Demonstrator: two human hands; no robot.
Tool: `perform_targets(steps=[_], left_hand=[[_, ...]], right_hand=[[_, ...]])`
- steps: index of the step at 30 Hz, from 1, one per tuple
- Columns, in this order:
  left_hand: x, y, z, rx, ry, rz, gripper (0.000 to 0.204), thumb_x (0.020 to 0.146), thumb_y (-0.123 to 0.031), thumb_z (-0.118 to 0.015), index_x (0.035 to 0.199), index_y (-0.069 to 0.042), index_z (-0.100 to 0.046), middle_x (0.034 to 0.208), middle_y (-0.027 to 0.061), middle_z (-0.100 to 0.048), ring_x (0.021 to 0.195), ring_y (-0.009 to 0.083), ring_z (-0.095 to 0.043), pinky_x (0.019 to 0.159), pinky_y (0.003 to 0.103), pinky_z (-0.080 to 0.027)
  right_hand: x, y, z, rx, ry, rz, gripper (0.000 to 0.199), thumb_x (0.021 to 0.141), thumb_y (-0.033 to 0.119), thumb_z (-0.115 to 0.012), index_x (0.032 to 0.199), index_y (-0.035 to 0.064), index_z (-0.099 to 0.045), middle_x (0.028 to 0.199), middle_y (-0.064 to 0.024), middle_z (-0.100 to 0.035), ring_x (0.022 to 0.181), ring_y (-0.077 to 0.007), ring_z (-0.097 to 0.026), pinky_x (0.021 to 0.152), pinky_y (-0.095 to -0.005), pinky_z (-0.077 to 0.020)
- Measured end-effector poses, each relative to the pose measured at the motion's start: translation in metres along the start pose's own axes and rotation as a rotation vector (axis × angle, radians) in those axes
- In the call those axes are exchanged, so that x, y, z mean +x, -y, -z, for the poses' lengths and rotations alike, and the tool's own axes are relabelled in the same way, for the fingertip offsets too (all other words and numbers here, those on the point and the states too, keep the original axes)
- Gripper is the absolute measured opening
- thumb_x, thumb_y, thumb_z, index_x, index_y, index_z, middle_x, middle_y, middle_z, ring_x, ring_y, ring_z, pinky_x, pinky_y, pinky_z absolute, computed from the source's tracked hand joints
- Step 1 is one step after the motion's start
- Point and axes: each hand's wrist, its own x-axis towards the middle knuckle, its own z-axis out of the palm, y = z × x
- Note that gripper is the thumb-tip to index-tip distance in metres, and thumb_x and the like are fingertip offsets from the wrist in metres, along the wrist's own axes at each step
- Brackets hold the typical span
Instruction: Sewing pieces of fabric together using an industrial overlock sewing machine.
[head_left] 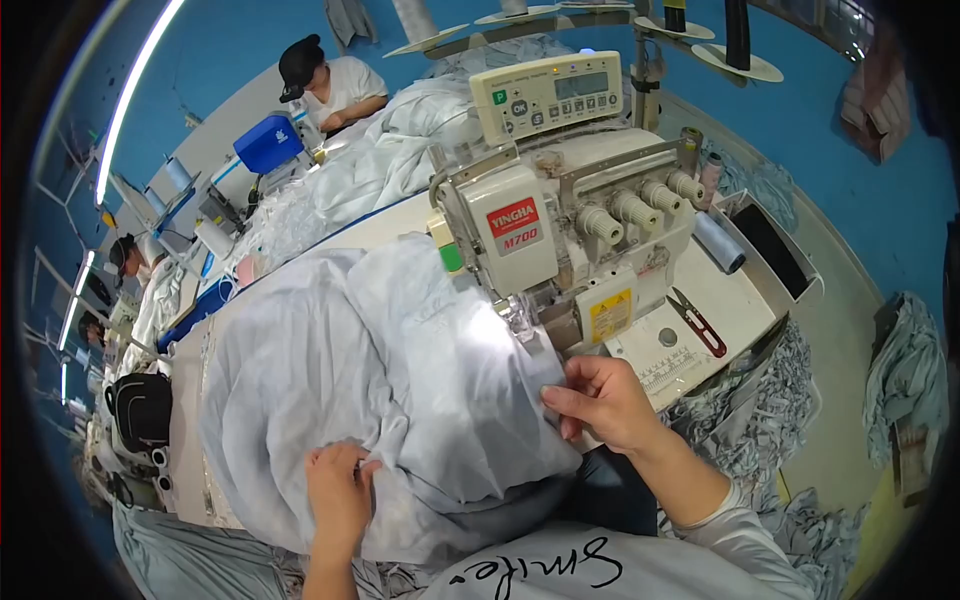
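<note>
At the very bottom was the person's own pale grey top (690, 570), with loopy black writing on it. The left hand (340, 495) lay on a big, crumply pale grey cloth (430, 380), its fingers bent and close together, with the thumb near them — I cannot tell if they pinched a fold. The right hand (608, 405) was at the cloth's right edge, its fingers curled and its thumb reaching over the edge; I cannot tell if they pinched it. The cloth lay bunched up in front of the person, and its far part reached the white sewing machine (515, 225), where a bright light shone on it. To the right of the machine, small snips (697, 322) with red handles lay on the white surface (735, 295), near a round grey disc (668, 338). Behind them was a blue-grey spool (720, 243) of thread. A cream box with buttons (548, 95) stood on top of the machine. Farther off were more heaped pale cloth (400, 140), a blue machine (268, 145) and a person in a black cap (345, 90) — bent over their own work.
</note>
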Motion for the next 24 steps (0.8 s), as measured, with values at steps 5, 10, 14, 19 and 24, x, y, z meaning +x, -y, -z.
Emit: perform_targets(steps=[5,10,14,19,24], left_hand=[[0.031,0.038,0.011,0.008,-0.513,0.264,0.012,0.081,0.003,-0.058,0.088,0.001,-0.049,0.078,0.0144,-0.049,0.063,0.0242,-0.046,0.059,0.032,-0.039],[0.094,0.080,0.045,0.057,-0.701,0.099,0.012,0.083,0.003,-0.059,0.089,0.000,-0.049,0.084,0.0132,-0.051,0.065,0.0217,-0.047,0.061,0.030,-0.042],[0.128,0.091,0.072,0.084,-0.709,0.058,0.012,0.084,0.003,-0.059,0.092,0.000,-0.051,0.086,0.0119,-0.053,0.068,0.0203,-0.053,0.065,0.031,-0.046],[0.171,0.118,0.098,0.102,-0.849,0.124,0.009,0.086,-0.004,-0.059,0.094,-0.002,-0.054,0.084,0.0093,-0.056,0.069,0.0179,-0.055,0.065,0.029,-0.045],[0.220,0.171,0.139,0.108,-1.161,0.065,0.019,0.090,-0.021,-0.057,0.100,-0.004,-0.059,0.086,0.0083,-0.062,0.074,0.0182,-0.059,0.068,0.029,-0.045]], right_hand=[[0.006,0.000,-0.002,0.054,0.030,0.019,0.021,0.085,0.017,-0.069,0.077,0.0021,-0.056,0.060,-0.0014,-0.058,0.048,-0.0070,-0.055,0.044,-0.0193,-0.0438],[0.006,-0.003,0.000,0.070,0.018,0.014,0.019,0.084,0.014,-0.069,0.078,0.0011,-0.056,0.060,-0.0012,-0.056,0.047,-0.0074,-0.055,0.043,-0.0197,-0.0433],[0.005,0.000,-0.002,0.046,0.010,0.019,0.018,0.084,0.011,-0.069,0.079,-0.0003,-0.056,0.062,-0.0012,-0.056,0.045,-0.0082,-0.055,0.042,-0.0193,-0.0426],[0.004,-0.002,0.000,0.060,0.005,0.020,0.018,0.084,0.012,-0.069,0.080,-0.0006,-0.057,0.062,-0.0020,-0.057,0.046,-0.0085,-0.056,0.042,-0.0188,-0.0425],[0.004,-0.001,-0.001,0.054,-0.001,0.014,0.019,0.084,0.013,-0.070,0.080,-0.0004,-0.057,0.061,-0.0022,-0.058,0.046,-0.0086,-0.056,0.042,-0.0186,-0.0420]])
